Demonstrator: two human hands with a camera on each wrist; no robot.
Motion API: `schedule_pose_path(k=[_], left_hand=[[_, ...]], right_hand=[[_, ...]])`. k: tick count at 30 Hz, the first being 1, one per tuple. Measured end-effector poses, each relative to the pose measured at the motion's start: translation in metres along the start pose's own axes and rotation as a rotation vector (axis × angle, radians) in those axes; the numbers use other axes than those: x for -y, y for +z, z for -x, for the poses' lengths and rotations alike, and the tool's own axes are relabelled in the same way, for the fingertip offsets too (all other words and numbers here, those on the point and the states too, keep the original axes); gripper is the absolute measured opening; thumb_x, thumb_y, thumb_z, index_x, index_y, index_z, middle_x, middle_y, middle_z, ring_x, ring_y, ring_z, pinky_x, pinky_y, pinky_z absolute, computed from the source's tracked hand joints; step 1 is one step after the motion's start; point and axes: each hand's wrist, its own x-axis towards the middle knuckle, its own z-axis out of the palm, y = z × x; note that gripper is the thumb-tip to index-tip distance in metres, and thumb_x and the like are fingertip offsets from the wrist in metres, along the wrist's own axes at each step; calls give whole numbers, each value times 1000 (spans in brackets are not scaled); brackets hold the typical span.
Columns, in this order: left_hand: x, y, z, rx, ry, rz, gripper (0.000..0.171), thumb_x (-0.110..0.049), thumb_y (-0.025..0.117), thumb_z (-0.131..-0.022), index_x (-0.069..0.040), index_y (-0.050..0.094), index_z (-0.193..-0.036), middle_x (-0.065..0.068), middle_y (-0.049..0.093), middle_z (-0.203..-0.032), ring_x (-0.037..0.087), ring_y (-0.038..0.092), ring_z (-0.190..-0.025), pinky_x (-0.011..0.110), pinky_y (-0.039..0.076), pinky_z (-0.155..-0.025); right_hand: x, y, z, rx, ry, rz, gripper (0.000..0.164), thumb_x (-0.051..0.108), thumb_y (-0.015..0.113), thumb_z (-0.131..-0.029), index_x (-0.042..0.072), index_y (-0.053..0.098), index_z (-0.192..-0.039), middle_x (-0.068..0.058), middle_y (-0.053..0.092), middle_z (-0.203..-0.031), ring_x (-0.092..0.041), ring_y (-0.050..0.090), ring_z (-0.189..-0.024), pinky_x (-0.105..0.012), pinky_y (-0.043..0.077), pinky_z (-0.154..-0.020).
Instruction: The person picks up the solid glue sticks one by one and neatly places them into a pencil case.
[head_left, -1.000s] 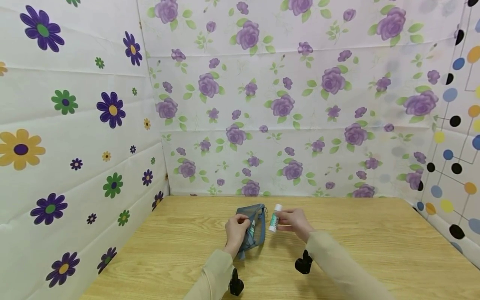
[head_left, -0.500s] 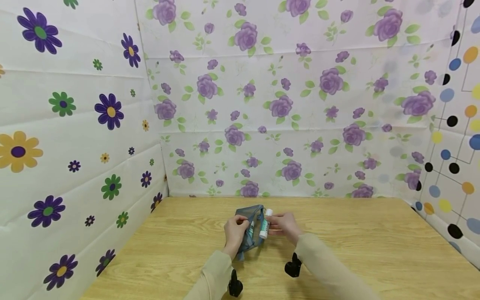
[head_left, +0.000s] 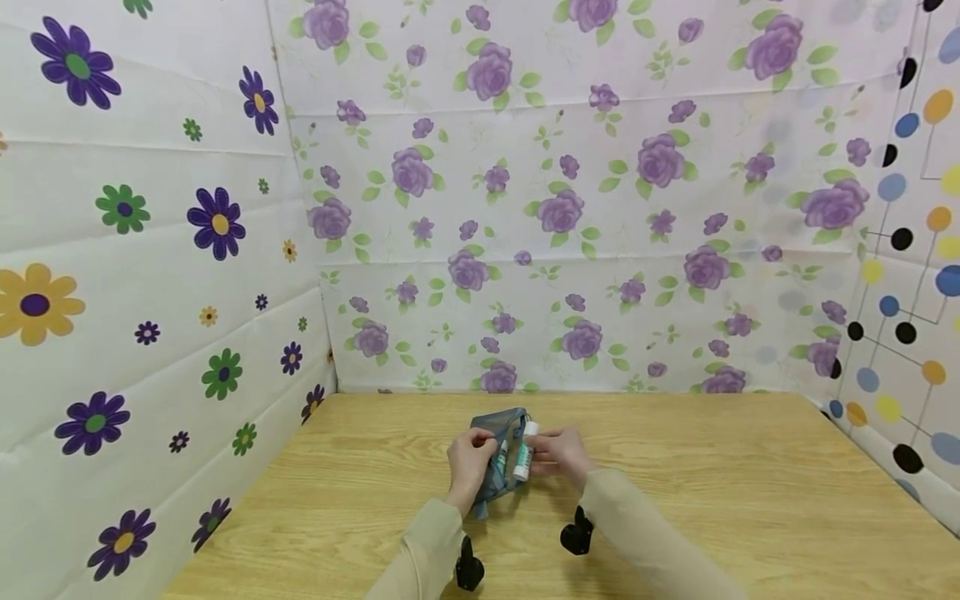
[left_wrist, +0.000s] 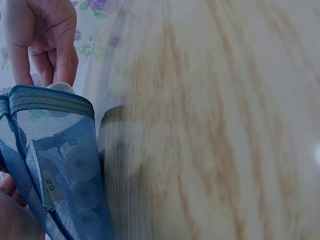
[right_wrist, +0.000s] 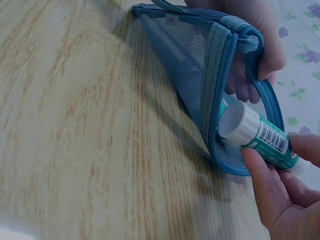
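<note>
A blue mesh zip pouch lies tilted on the table, its zipped mouth spread toward the right. My left hand pinches the pouch by its edge. Between the thumb and fingers of my right hand is a white and green glue stick. One white end of it points into the pouch's mouth, just inside the zipper edge. Another green and white tube shows inside the pouch. Through the mesh in the left wrist view, several pale round ends are faintly visible.
The pouch rests on a wood-grain table. Flower-printed cloth hangs behind the table, with more printed cloth along the left and right sides. A black wrist camera sits under the right sleeve, and another black camera under the left.
My right hand has carried the glue stick leftward and slightly down, from beside the pouch to its mouth. The left hand and the pouch have stayed nearly still.
</note>
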Motion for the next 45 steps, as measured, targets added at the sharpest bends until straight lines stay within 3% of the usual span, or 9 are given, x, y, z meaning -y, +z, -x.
schedule_pose_path(k=[21, 41, 45], left_hand=[[0, 0, -1, -6, -6, -12, 9, -1, 64, -75, -1, 68, -83, 1, 59, -71, 17, 53, -64, 32, 45, -59], [4, 3, -3, -22, 14, -32, 7, -3, 65, -72, -3, 69, -79, -1, 59, -68, 15, 53, -64, 30, 44, -59], [4, 2, -3, -20, 22, -36, 7, -3, 65, -72, -3, 69, -78, -1, 59, -68, 15, 53, -64, 31, 44, -59]], right_hand=[[-10, 15, -8, -76, 37, 74, 31, 5, 66, -81, -16, 57, -103, -17, 63, -79, -28, 63, -73, -39, 50, -67], [-19, 22, -12, -135, -19, 205, 20, 6, 68, -78, -8, 64, -91, -15, 59, -69, -19, 58, -54, -37, 51, -56], [-20, 23, -13, -135, -18, 186, 21, 3, 68, -77, -10, 63, -92, -15, 60, -70, -19, 59, -55, -35, 51, -55]])
